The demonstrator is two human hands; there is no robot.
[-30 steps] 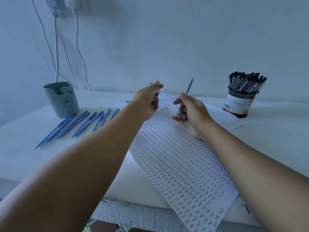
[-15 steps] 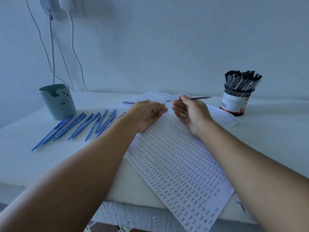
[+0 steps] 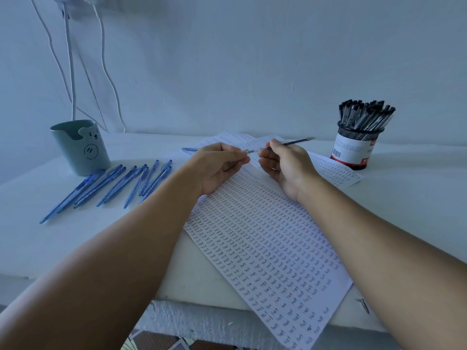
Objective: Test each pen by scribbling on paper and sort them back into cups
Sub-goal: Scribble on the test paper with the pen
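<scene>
Above the paper (image 3: 265, 238) near the back edge of the tabletop (image 3: 35, 238), the right hand (image 3: 285, 165) holds a dark pen (image 3: 294, 142) level, its fingers curled round the barrel. The left hand (image 3: 217, 165) pinches the pen's near end between thumb and fingertips. Blue pens (image 3: 113, 184) lie loose toward the left edge beside a green bear cup (image 3: 80, 147). A mesh cup (image 3: 353, 147) full of black pens (image 3: 364, 114) stands toward the back right.

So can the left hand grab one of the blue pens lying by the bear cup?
Probably yes, but not right away. The blue pens lie loose on the table beside the left hand, with nothing between them. That hand is now pinching the end of the pen which the right hand holds.
</scene>
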